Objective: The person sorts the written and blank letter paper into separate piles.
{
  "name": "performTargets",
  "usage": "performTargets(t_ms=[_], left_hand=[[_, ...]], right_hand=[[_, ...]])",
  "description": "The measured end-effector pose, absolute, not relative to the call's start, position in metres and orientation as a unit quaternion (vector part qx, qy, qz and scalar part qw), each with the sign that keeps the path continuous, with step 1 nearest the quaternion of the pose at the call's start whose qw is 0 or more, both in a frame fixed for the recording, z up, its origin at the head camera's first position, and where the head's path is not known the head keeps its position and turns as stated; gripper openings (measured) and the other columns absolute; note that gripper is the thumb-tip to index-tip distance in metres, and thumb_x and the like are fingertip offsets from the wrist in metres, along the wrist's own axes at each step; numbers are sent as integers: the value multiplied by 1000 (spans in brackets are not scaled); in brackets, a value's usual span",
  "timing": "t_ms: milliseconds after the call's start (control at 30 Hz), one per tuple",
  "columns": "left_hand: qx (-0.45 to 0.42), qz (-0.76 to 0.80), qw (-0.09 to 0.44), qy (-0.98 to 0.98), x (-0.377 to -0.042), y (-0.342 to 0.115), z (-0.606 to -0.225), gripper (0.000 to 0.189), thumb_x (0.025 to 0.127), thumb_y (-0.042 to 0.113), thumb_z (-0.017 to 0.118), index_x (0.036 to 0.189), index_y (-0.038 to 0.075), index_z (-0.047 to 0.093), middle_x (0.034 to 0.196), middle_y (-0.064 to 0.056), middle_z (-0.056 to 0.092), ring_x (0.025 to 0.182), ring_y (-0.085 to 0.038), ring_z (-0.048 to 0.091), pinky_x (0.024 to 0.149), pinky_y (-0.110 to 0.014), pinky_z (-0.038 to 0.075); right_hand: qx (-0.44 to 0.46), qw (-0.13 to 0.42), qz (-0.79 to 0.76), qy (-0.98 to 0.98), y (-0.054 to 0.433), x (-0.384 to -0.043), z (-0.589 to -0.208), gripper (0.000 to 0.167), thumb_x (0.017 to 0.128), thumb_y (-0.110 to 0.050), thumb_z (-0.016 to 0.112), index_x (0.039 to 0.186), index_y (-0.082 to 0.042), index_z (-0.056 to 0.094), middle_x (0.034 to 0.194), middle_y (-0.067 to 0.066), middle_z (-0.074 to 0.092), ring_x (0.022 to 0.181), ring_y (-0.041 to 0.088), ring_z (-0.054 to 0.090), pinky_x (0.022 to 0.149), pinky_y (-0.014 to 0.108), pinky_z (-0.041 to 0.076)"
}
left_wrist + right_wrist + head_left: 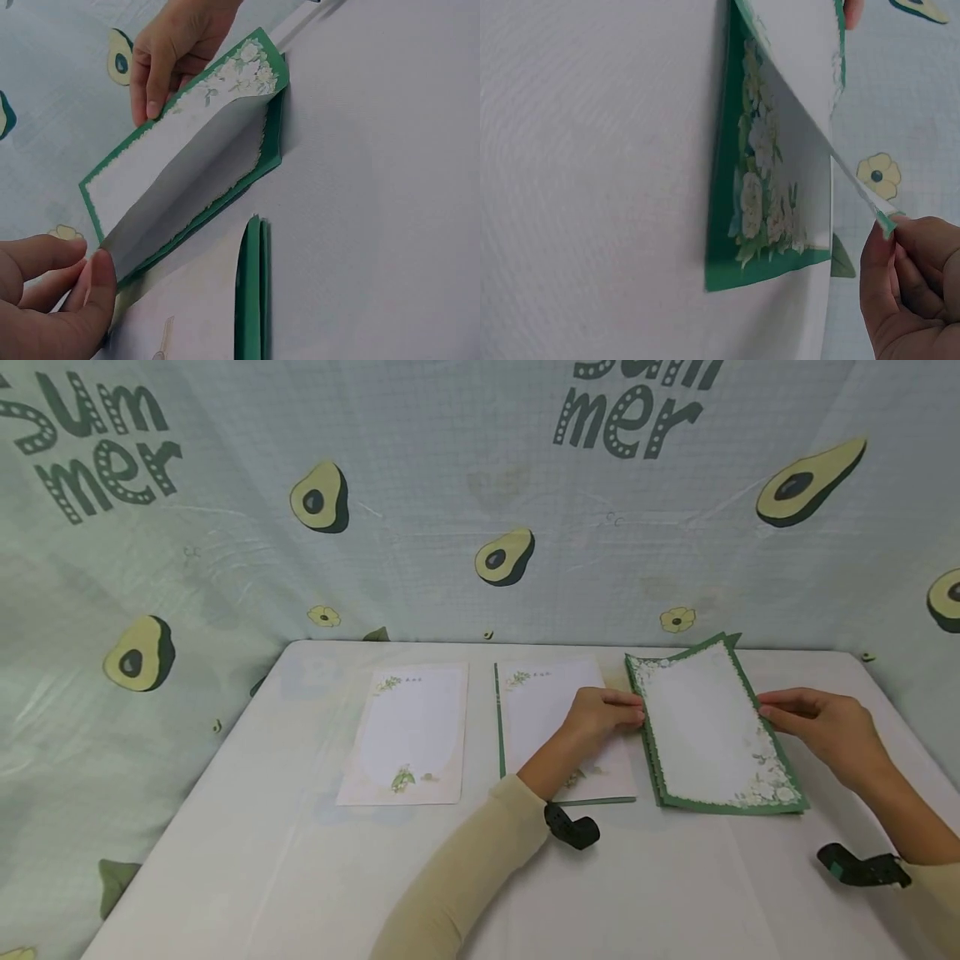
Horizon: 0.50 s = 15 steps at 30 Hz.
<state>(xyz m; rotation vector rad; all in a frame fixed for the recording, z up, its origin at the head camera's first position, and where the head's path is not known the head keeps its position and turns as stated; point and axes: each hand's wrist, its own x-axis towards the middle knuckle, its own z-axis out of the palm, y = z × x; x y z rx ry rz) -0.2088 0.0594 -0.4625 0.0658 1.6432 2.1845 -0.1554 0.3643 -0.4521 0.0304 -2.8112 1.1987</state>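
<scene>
As the left hand (602, 717) pinches one edge, green-bordered sheet (705, 727) between, right hand (831, 733) pinching the other

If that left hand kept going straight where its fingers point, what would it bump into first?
The green-bordered sheet, whose edge the left hand pinches. Past that, the right hand seems roughly in line, though depth is hard to judge.
</scene>
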Motion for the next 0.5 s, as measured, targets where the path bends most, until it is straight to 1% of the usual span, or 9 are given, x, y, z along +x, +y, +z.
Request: performTargets(t_ms=[100, 200, 267, 333, 500], left_hand=[[16, 774, 215, 596, -210, 59, -461, 23, 88, -19, 65, 111, -22, 66, 99, -29, 72, 70, -14, 66, 86, -35, 62], [7, 763, 236, 601, -213, 59, -459, 23, 90, -17, 64, 113, -21, 66, 87, -18, 71, 67, -13, 64, 87, -35, 62], [3, 756, 248, 606, -215, 59, -459, 24, 92, -16, 62, 115, -21, 65, 82, -12, 67, 67, -12, 64, 88, -35, 61], [4, 750, 260, 609, -216, 59, -458, 25, 94, -15, 61, 118, -20, 64, 81, -9, 65, 67, -13, 63, 89, -35, 61], [3, 741, 271, 614, -217, 58, -456, 25, 96, -13, 59, 119, -20, 63, 85, -10, 64, 71, -15, 62, 91, -36, 60]], right_hand=[[10, 43, 384, -922, 366, -157, -455, 41, 100, -32, 68, 125, 0, 67, 94, -36, 59, 84, -19, 56, 66, 6, 46], [1, 43, 370, -928, 368, -158, -458, 42, 100, -34, 67, 125, 0, 67, 93, -36, 56, 83, -21, 53, 64, 8, 47], [-11, 40, 370, -928, 369, -157, -460, 44, 100, -35, 67, 126, 1, 67, 92, -36, 55, 82, -22, 52, 64, 9, 48], [-23, 33, 377, -925, 370, -157, -462, 46, 100, -36, 66, 126, 2, 66, 91, -37, 54, 81, -22, 52, 63, 9, 50], [-37, 16, 404, -914, 372, -156, -465, 50, 101, -36, 66, 128, 5, 64, 90, -39, 55, 81, -21, 55, 65, 9, 52]])
